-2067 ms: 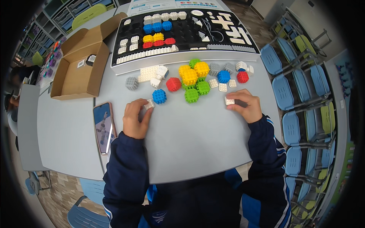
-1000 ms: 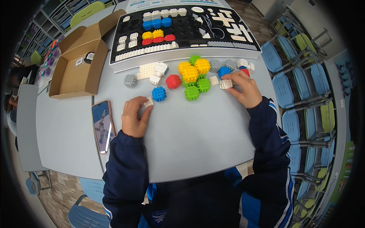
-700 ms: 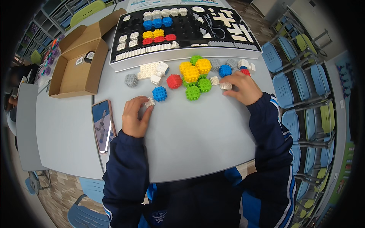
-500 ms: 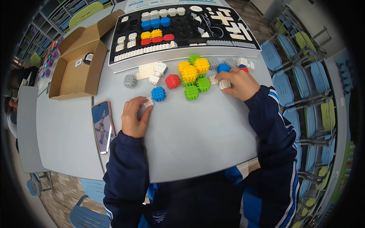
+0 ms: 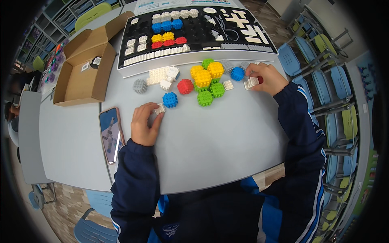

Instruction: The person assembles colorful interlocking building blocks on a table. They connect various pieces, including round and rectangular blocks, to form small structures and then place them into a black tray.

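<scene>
My left hand rests on the table, thumb and fingers closed on a small white square block. Just beyond that block sits a blue studded block, with a red one farther right. In the middle stands a cluster of joined yellow blocks and green blocks. A loose white square block lies right of it, near another blue block. At the right, my right hand pinches white pieces; a dark red part shows against its fingers, partly hidden.
A large kit box with a black tray of parts spans the back. An open cardboard box stands left, and a phone lies by the left forearm. A grey block and white plate sit before the kit.
My right hand has moved right, away from the loose white square block, and a white piece has shifted right with it. The left hand stays on its block.
</scene>
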A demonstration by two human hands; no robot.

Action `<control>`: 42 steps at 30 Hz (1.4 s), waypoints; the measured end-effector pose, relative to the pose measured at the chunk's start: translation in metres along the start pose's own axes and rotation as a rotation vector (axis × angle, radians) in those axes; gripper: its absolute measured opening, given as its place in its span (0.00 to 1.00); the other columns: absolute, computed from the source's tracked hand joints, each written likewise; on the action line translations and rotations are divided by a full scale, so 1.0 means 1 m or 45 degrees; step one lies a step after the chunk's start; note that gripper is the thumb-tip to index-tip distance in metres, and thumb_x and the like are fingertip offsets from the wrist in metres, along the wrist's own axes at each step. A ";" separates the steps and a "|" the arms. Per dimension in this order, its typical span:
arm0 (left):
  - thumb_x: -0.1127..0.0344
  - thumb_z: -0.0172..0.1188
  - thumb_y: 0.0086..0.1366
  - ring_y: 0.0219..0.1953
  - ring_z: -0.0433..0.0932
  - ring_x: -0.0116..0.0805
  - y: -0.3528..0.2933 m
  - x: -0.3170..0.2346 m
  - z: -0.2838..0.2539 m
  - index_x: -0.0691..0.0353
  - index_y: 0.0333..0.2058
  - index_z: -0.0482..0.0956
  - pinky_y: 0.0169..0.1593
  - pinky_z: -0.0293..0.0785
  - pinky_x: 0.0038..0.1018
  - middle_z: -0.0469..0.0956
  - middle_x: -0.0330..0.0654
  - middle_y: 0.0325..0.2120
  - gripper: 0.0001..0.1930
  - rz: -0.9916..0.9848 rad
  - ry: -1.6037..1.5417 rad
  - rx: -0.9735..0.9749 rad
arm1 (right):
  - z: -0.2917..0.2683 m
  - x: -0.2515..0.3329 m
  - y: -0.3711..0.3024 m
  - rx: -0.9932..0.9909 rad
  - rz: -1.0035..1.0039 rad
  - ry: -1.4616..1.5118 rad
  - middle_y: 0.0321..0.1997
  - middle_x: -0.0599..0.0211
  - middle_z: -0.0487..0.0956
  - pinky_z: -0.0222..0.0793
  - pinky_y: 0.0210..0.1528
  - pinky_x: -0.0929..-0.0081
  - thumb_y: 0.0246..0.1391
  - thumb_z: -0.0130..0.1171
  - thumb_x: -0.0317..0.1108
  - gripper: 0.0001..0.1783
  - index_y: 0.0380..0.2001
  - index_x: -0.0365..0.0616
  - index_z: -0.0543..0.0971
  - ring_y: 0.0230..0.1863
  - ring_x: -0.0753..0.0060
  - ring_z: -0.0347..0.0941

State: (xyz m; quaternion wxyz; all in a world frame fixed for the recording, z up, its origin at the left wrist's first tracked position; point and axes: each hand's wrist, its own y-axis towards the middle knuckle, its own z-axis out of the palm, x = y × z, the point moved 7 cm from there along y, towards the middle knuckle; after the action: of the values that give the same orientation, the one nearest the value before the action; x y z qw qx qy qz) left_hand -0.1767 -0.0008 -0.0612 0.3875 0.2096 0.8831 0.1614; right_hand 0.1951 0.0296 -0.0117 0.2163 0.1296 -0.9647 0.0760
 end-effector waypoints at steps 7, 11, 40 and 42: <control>0.75 0.69 0.54 0.35 0.76 0.36 0.001 -0.002 -0.001 0.62 0.41 0.79 0.42 0.75 0.28 0.81 0.43 0.39 0.15 -0.011 -0.013 -0.003 | 0.007 -0.004 0.002 0.006 -0.050 -0.023 0.40 0.55 0.79 0.72 0.45 0.65 0.38 0.72 0.25 0.27 0.45 0.49 0.74 0.39 0.55 0.76; 0.75 0.68 0.54 0.36 0.76 0.39 0.001 -0.002 0.000 0.63 0.41 0.79 0.42 0.74 0.30 0.81 0.43 0.40 0.14 -0.038 -0.042 0.015 | 0.012 -0.002 0.001 0.014 -0.023 -0.085 0.41 0.57 0.78 0.71 0.47 0.62 0.38 0.72 0.26 0.26 0.44 0.49 0.74 0.43 0.51 0.75; 0.67 0.67 0.60 0.46 0.77 0.30 0.071 -0.080 -0.033 0.61 0.43 0.81 0.50 0.68 0.27 0.82 0.40 0.44 0.13 -0.195 -0.429 -0.020 | -0.047 0.019 0.017 -0.423 -0.268 1.015 0.37 0.68 0.83 0.68 0.52 0.79 0.40 0.74 0.21 0.26 0.30 0.48 0.64 0.49 0.75 0.78; 0.65 0.66 0.63 0.45 0.78 0.30 0.107 -0.086 -0.010 0.63 0.45 0.80 0.50 0.69 0.25 0.82 0.40 0.44 0.14 -0.195 -0.579 0.111 | -0.047 0.018 0.045 -0.442 -0.317 1.098 0.38 0.69 0.82 0.68 0.53 0.78 0.39 0.75 0.21 0.26 0.31 0.48 0.64 0.51 0.74 0.77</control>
State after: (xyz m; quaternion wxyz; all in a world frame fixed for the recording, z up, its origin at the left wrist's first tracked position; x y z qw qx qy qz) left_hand -0.1052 0.0473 0.0459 0.5781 0.1896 0.7925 0.0420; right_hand 0.1857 0.0783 0.0338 0.6226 0.1627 -0.7627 -0.0657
